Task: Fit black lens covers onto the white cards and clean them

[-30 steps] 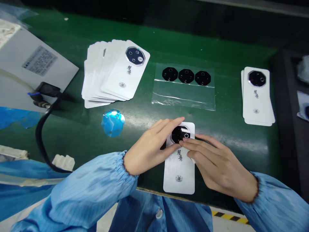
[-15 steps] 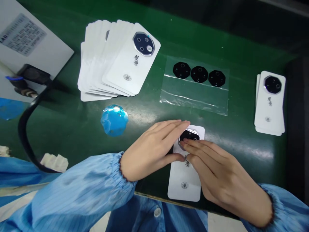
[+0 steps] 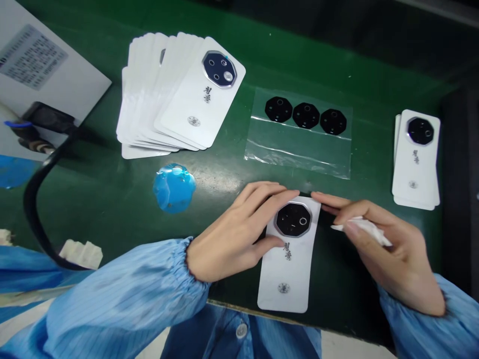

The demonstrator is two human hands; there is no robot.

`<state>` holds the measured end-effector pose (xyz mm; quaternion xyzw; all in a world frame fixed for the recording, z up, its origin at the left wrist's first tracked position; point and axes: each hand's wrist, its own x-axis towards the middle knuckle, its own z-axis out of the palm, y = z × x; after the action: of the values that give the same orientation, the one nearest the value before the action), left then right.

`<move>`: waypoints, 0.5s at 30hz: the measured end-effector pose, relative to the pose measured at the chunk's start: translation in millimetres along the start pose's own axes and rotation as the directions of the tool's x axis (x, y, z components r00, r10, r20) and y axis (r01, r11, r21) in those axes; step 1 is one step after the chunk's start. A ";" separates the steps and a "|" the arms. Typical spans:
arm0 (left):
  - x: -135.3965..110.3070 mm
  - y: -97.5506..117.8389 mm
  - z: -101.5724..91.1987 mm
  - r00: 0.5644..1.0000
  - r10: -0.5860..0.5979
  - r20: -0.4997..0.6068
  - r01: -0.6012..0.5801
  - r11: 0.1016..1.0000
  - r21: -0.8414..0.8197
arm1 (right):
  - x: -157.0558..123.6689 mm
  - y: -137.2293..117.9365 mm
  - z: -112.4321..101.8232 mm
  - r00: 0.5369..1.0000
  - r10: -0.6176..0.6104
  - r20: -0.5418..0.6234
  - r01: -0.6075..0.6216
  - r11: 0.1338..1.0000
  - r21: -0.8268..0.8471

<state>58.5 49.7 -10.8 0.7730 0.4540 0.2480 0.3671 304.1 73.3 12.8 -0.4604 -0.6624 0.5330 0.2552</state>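
Head view: how is the white card [image 3: 288, 269] placed?

It is laid flat on the green mat [image 3: 93, 209], its long axis running away from the person and leaning slightly to the right. The end bearing the black octagonal lens plate [image 3: 293, 220] is pointed away from the body.

And the left hand [image 3: 234, 229]?

It is held open, palm down, across the card's left edge. The thumb is laid on the card just below the lens plate. Nothing is gripped; the card is only pressed.

The right hand [image 3: 389, 254]?

It is held just to the right of the card, its fingers [image 3: 325, 200] reaching toward the far corner. A crumpled white wipe [image 3: 361, 230] is pinched against the thumb.

What is set around the card?

Beyond it lies a plastic bag [image 3: 299, 134] of three black plates. Beyond it and to the left, a fanned stack of white cards [image 3: 175, 94] is spread. A blue film disc [image 3: 174, 188] lies to its left, and a small card stack [image 3: 415, 159] to its right.
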 end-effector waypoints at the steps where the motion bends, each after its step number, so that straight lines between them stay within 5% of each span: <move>1: -0.3 0.3 1.5 1.000 -0.007 -0.020 0.006 0.998 -0.068 | -0.6 -1.1 -1.9 0.996 0.091 0.019 -0.093 0.987 0.129; 5: -1.7 2.0 8.4 0.987 -0.142 -0.077 0.097 0.903 -0.419 | 1.8 -5.4 -9.2 0.923 0.316 0.219 -0.383 0.811 0.442; 11: 0.9 10.2 11.2 0.959 -0.282 -0.042 0.193 0.751 -0.631 | 5.1 1.3 -15.2 0.859 0.322 0.398 -0.500 0.692 0.521; 15: 4.0 14.4 10.3 0.938 -0.346 -0.032 0.249 0.733 -0.633 | 5.1 6.9 -3.4 0.874 0.233 0.426 -0.477 0.577 0.662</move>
<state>75.3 45.1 -5.4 0.5059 0.4909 0.3775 0.6005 307.0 79.4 6.6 -0.3534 -0.3046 0.8599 0.2073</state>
